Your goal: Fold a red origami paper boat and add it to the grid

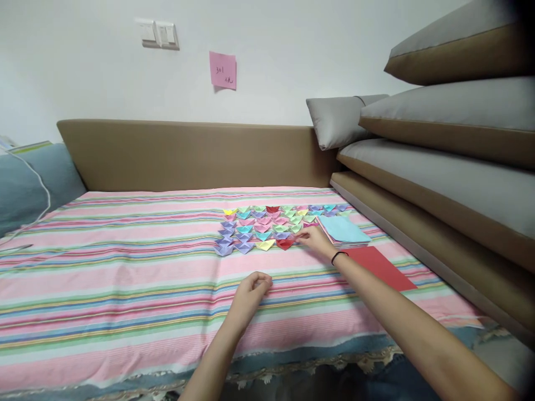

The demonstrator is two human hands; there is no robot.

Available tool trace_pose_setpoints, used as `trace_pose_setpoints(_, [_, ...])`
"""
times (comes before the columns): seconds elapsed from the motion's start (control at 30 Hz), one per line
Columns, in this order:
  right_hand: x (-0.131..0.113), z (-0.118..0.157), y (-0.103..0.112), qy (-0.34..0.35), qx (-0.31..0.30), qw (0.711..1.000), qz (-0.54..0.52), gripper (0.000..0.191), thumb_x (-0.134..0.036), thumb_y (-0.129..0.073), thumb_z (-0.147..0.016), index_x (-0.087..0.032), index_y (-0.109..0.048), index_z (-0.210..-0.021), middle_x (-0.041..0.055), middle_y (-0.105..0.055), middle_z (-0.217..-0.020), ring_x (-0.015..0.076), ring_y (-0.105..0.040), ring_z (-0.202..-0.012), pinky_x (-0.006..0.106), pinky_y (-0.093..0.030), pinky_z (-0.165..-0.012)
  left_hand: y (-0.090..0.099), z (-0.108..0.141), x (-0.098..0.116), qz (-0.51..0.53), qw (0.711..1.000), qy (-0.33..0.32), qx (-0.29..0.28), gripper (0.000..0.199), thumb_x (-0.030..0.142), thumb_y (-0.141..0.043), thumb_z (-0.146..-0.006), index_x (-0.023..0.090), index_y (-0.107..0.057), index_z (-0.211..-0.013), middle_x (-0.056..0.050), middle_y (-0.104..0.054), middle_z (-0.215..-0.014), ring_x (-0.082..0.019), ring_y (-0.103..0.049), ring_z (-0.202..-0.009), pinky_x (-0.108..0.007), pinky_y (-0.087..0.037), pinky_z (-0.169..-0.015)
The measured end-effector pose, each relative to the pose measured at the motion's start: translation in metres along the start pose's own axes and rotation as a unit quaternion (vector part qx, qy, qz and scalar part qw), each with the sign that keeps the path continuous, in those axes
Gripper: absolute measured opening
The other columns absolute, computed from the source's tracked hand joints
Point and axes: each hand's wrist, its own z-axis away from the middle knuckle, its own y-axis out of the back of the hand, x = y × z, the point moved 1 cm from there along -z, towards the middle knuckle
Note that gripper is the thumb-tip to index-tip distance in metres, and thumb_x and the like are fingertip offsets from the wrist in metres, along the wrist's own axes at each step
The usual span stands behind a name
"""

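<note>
My right hand (312, 238) reaches to the front right corner of a block of small folded paper boats. Its fingers are pinched together at the right tip of a red paper boat (285, 244). Left of that one, a yellow paper boat (264, 245) and a purple paper boat (244, 247) stand in the same front row. Behind lie several more rows in pink, green, blue and purple. My left hand (252, 292) hovers or rests nearer to me over the striped cloth (159, 278), loosely curled, with nothing visible in it.
A stack of coloured paper (345, 229), light blue on top, lies beside my right wrist. A red sheet (382, 267) is partly under my forearm. Thick cushions (451, 161) are piled along the right. A brown backboard (196, 156) closes the far side; a white cable (44, 189) hangs at left.
</note>
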Motion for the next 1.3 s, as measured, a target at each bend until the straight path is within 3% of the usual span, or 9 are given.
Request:
trace_pose_setpoints(0.2, [0.023, 0.012, 0.064, -0.054, 0.041, 0.993, 0.093, 0.021, -0.024, -0.059, -0.076, -0.017, -0.073, -0.089, 0.0088, -0.073, -0.093, 0.025, -0.066, -0.089, 0.035, -0.049, -0.083, 0.004, 0.002, 0.001, -0.001, 1.0, -0.003, -0.003, 0.028, 0.041, -0.057, -0.067, 0.015, -0.06, -0.077, -0.004, -0.061, -0.079, -0.016, -0.055, -0.07, -0.028, -0.042, -0.067])
trace_pose_setpoints(0.37, [0.054, 0.028, 0.104, -0.113, 0.003, 0.983, 0.146, 0.033, -0.033, -0.066, -0.068, -0.013, -0.073, -0.094, 0.0123, -0.07, -0.104, 0.0313, -0.061, -0.103, 0.038, -0.043, -0.092, 0.003, 0.003, 0.003, -0.014, 1.0, -0.006, -0.011, 0.028, 0.041, -0.057, -0.068, 0.015, -0.06, -0.078, -0.005, -0.061, -0.08, -0.017, -0.056, -0.071, -0.028, -0.043, -0.068])
trace_pose_setpoints(0.53, [0.069, 0.032, 0.11, -0.151, -0.057, 0.976, 0.144, 0.045, -0.044, -0.074, -0.055, -0.015, -0.074, -0.09, 0.0103, -0.071, -0.1, 0.0331, -0.063, -0.098, 0.036, -0.046, -0.086, 0.0, 0.0, 0.001, -0.038, 0.999, -0.001, -0.014, 0.027, 0.041, -0.056, -0.07, 0.016, -0.061, -0.078, -0.004, -0.062, -0.077, -0.016, -0.056, -0.069, -0.027, -0.042, -0.065])
trace_pose_setpoints(0.77, [0.071, 0.024, 0.114, -0.132, -0.12, 0.98, 0.09, 0.031, -0.042, -0.061, -0.063, -0.014, -0.072, -0.068, 0.0029, -0.071, -0.07, 0.0224, -0.064, -0.073, 0.025, -0.046, -0.066, 0.002, -0.002, -0.005, -0.045, 0.999, 0.006, -0.018, 0.028, 0.041, -0.054, -0.071, 0.015, -0.06, -0.08, -0.005, -0.063, -0.078, -0.017, -0.057, -0.071, -0.027, -0.04, -0.063])
trace_pose_setpoints(0.93, [0.073, 0.022, 0.113, -0.138, -0.077, 0.985, 0.071, 0.025, -0.038, -0.06, -0.06, -0.015, -0.064, -0.051, 0.0021, -0.065, -0.055, 0.0218, -0.063, -0.065, 0.026, -0.046, -0.063, -0.001, -0.003, -0.001, -0.015, 1.0, 0.008, -0.018, 0.03, 0.043, -0.059, -0.066, 0.015, -0.06, -0.076, -0.004, -0.061, -0.075, -0.016, -0.055, -0.069, -0.027, -0.041, -0.065])
trace_pose_setpoints(1.13, [0.075, 0.025, 0.115, -0.15, -0.031, 0.988, 0.019, 0.027, -0.041, -0.068, -0.057, -0.016, -0.063, -0.048, 0.0084, -0.069, -0.062, 0.0281, -0.067, -0.077, 0.03, -0.049, -0.069, -0.003, -0.004, 0.001, -0.009, 1.0, 0.014, -0.018, 0.029, 0.043, -0.06, -0.065, 0.015, -0.06, -0.075, -0.005, -0.062, -0.076, -0.016, -0.056, -0.069, -0.027, -0.042, -0.065])
trace_pose_setpoints(1.3, [0.062, 0.03, 0.125, -0.147, -0.011, 0.989, -0.019, 0.034, -0.05, -0.069, -0.057, -0.016, -0.067, -0.054, 0.0105, -0.073, -0.073, 0.0287, -0.067, -0.084, 0.031, -0.051, -0.073, -0.003, -0.002, 0.004, -0.009, 1.0, 0.002, -0.018, 0.026, 0.04, -0.059, -0.067, 0.015, -0.06, -0.074, -0.004, -0.061, -0.073, -0.015, -0.054, -0.066, -0.027, -0.041, -0.063])
